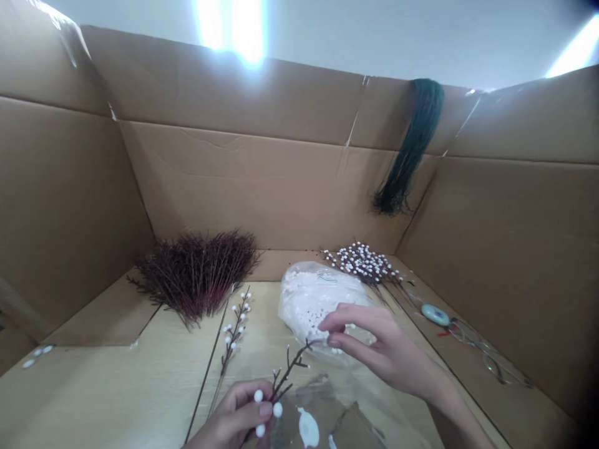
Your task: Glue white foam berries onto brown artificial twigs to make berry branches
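Observation:
A brown twig [291, 369] with several side shoots is pinched between thumb and fingers of my left hand [241, 415], low in the middle. White balls [277, 410] sit on its lower part, by my thumb. Small white dabs show on some bare tips. Beyond the twig's upper end is my right hand [374, 340], thumb and forefinger drawn nearly together in a pinch. Whatever is between those fingertips is too small to make out. Behind them lies a clear plastic bag [304, 290] full of small white balls.
A finished-looking twig [238, 324] with white balls lies left of the bag. Bare dark twigs [196, 274] are bunched at back left, white-balled sprigs [362, 259] at back right. Glasses [491, 358], a pale green oval object [435, 314], hanging green strands [414, 146] and a white puddle [308, 428] also show.

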Demonstrator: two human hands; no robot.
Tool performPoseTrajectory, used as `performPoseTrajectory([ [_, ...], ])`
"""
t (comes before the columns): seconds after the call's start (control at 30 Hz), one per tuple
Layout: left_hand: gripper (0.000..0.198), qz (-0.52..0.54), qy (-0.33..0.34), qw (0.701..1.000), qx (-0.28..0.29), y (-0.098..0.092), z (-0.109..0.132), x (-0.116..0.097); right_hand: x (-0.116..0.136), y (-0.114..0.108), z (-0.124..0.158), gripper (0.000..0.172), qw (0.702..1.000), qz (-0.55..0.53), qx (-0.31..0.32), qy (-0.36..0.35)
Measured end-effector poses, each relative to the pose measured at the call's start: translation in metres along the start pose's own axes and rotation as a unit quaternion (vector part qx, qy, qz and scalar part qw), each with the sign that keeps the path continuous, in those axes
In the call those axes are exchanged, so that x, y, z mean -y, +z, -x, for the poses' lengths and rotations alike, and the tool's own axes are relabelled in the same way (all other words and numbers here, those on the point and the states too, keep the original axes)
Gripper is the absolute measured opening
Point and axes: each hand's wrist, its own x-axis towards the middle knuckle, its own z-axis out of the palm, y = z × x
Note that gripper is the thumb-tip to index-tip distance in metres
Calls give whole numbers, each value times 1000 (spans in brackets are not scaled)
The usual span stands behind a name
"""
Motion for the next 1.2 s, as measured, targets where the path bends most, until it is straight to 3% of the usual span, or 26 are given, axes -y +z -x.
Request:
performPoseTrajectory([
  [0.1, 36, 14, -17, 1000, -2, -2, 1, 2, 1, -4, 3, 13, 998, -16, -2, -57],
  [0.4, 19, 12, -48, 996, 72, 6, 6, -6, 17, -5, -1, 17, 994, -21, 38, -96],
  [0.47, 19, 12, -31, 995, 98, 6, 3, -5, 22, -5, -4, 16, 995, -23, 47, -86],
  [0.63, 49, 38, 17, 991, 128, -6, -8, 6, 23, -3, -12, 10, 996, -50, 40, -63],
  [0.77, 60, -47, 91, 985, 136, -13, -5, 3, 13, 6, -18, 11, 996, -85, 28, -8],
  [1.0, 36, -173, 137, 969, 111, -13, 5, -9, -3, 26, -26, 14, 975, -215, 15, 62],
  [1.2, 25, -225, 206, 949, 83, -15, 1, -7, -1, 26, -24, 12, 969, -235, 11, 70],
])
